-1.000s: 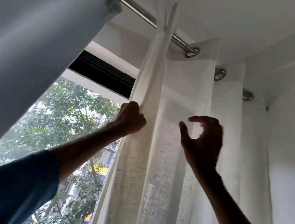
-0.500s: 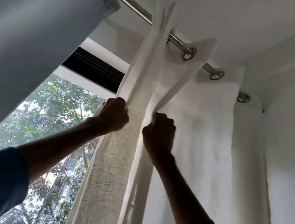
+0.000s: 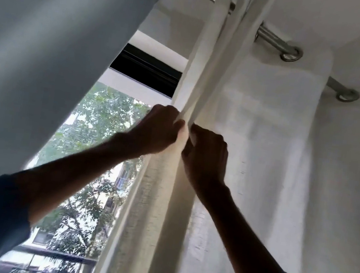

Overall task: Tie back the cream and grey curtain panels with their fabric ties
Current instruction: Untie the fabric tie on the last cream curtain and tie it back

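My left hand (image 3: 159,131) and right hand (image 3: 207,156) each grip, I think, a vertical fold of the cream curtain panel (image 3: 266,137) rising between them.

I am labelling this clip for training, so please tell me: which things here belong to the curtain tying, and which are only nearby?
Belong to the job: cream curtain, gripped by left hand and right hand; grey curtain. No tie is visible.
Only nearby: curtain rod; window.
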